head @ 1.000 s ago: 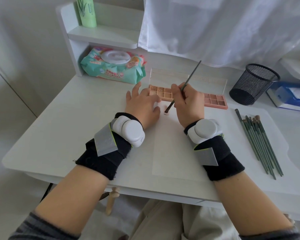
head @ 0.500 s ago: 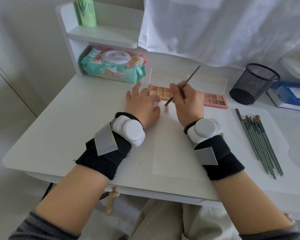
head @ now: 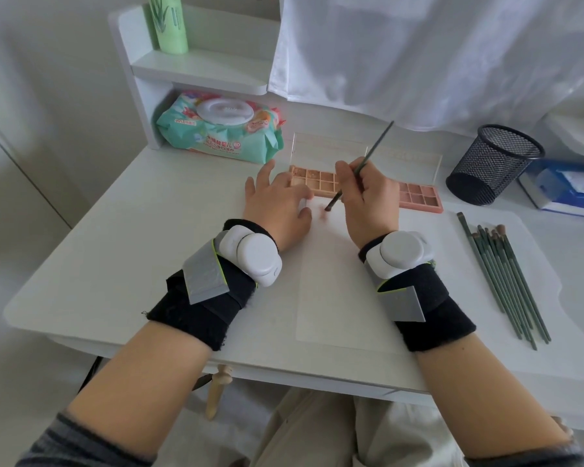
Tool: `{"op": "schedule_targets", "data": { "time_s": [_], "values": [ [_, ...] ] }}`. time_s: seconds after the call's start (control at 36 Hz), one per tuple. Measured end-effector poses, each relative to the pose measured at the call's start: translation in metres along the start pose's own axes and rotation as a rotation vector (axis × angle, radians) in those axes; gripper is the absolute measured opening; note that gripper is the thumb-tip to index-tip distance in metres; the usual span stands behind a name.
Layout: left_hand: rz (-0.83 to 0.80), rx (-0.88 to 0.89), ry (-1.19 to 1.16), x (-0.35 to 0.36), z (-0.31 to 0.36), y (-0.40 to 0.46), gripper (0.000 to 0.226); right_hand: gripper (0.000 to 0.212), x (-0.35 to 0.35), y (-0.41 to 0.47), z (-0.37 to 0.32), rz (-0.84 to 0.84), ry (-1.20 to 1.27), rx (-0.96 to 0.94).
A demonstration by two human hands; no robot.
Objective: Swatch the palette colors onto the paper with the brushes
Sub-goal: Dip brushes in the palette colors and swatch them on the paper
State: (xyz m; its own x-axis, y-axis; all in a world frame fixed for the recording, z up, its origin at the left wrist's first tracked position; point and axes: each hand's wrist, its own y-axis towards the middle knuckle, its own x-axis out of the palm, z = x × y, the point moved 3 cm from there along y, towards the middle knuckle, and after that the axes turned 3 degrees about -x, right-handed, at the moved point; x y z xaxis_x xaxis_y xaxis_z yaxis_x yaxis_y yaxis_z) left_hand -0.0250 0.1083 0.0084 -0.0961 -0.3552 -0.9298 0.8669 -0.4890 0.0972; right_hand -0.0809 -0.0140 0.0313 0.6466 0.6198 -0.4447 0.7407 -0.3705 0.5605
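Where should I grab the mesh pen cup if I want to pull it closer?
Grip the mesh pen cup around its upper wall just under the rim, coming from its near right side. It stands upright and open-topped, the palette crowds its left, and the right hand holding the brush is nearest.

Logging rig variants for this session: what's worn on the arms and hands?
Both hands are bare, with no gloves. Each wrist carries a white rounded sensor pod, on the left hand side at and on the right hand side at. Each pod sits on a black fabric wristband with a grey tab edged in neon yellow-green. Grey striped sleeves are pushed up near the elbows.
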Motion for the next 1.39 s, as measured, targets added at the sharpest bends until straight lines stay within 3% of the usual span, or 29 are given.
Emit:
{"op": "schedule_targets", "data": {
  "time_s": [0.22,0.42,0.61,0.78,0.94,1.17,1.39],
  "values": [
    [-0.006,-0.008,0.000,-0.0015,0.0006,-0.0003,0.034,0.031,0.0045,0.0004,0.0031,-0.072,-0.034,0.016],
    [-0.008,-0.006,0.012,-0.0018,0.0008,-0.0008,0.034,0.027,0.0005,0.0016,0.0028,0.013,-0.001,0.018],
    [-0.004,-0.008,0.013,-0.0025,0.0012,-0.0007,0.034,0.031,0.0036,0.0007,0.0026,-0.069,-0.073,0.017],
    [-0.006,-0.002,0.010,-0.0017,0.0010,-0.0008,0.033,0.035,0.0003,0.0014,0.0015,0.018,-0.028,-0.005],
    [-0.005,-0.008,0.011,-0.0021,0.0011,-0.0006,0.034,0.030,0.0039,0.0010,0.0021,-0.061,-0.064,0.014],
    [-0.005,-0.009,0.004,-0.0008,0.0005,-0.0004,0.033,0.029,0.0012,0.0009,-0.0004,-0.005,-0.022,-0.011],
    [0.003,-0.013,0.006,-0.0010,0.0007,-0.0009,0.033,0.031,0.0039,0.0000,0.0010,-0.061,-0.018,-0.004]
  ]
}}
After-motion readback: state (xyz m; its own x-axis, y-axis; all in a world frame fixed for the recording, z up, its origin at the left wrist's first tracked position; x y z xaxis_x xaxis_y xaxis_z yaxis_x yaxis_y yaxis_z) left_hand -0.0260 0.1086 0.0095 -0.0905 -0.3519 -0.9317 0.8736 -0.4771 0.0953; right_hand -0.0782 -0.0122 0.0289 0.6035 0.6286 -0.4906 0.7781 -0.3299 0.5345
